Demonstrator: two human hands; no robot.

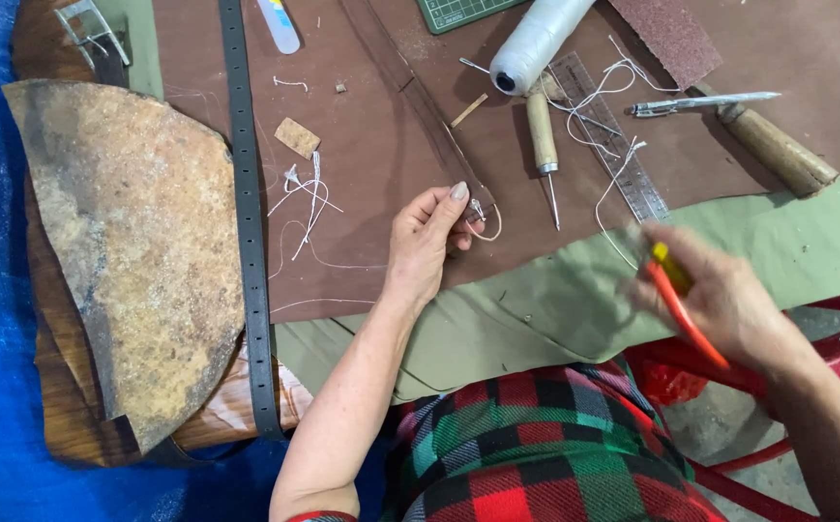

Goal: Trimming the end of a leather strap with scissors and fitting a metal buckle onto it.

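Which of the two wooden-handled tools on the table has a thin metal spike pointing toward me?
The slimmer awl lying just below the white thread spool; the thicker wooden-handled tool at far right shows no such spike.

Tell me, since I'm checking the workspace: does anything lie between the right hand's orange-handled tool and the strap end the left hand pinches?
Nothing visible does. Between the right hand, holding the orange-handled tool, and the strap end pinched by the left hand, only bare green cloth shows.

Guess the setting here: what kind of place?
Probably a leather craft workbench: a brown leather sheet covers the table, with a punched belt strap, an awl and a spool of white thread.
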